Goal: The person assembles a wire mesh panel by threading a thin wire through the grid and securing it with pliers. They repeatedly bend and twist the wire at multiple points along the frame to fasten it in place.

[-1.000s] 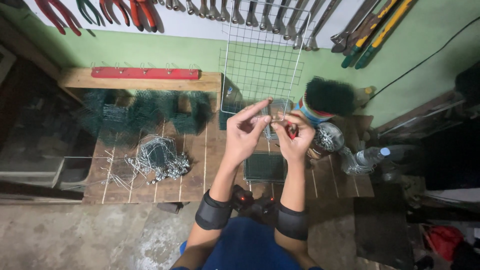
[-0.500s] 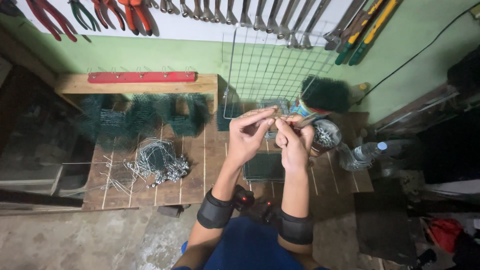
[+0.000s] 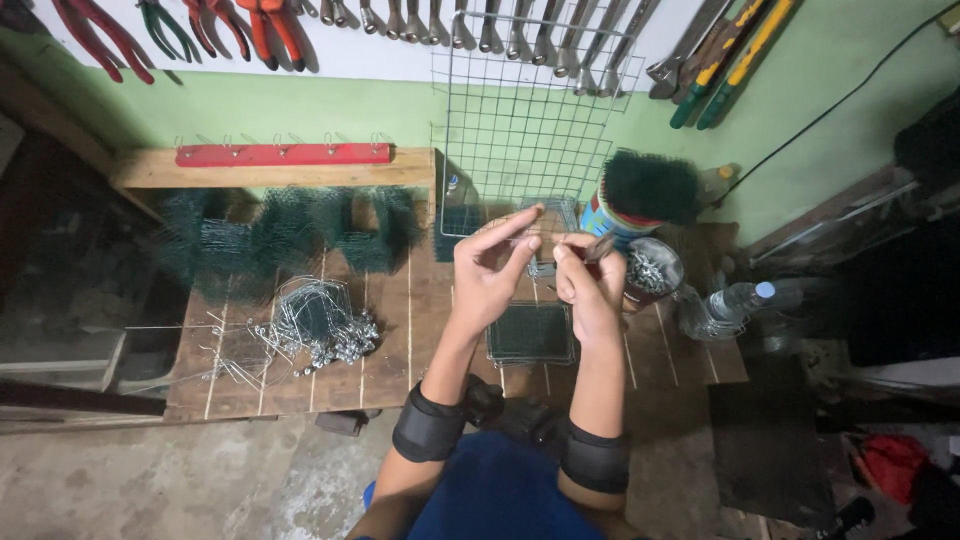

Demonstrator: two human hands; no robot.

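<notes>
My left hand is raised over the wooden bench, thumb and fingers pinching the edge of a small wire mesh piece. My right hand is close beside it, almost touching, and is closed around a small metal tool whose tip points at the mesh piece. Both forearms wear black wrist bands. Just below the hands a stack of dark green mesh panels lies flat on the bench.
A pile of bent wire hooks lies at the left, with green mesh rolls behind. A large wire grid leans on the wall. At the right are a can with a black brush, a tin of metal bits and a plastic bottle.
Both hands have drawn closer together around the small mesh piece. The left fingers have stretched out along its edge, and the tool in the right hand has tilted toward it.
</notes>
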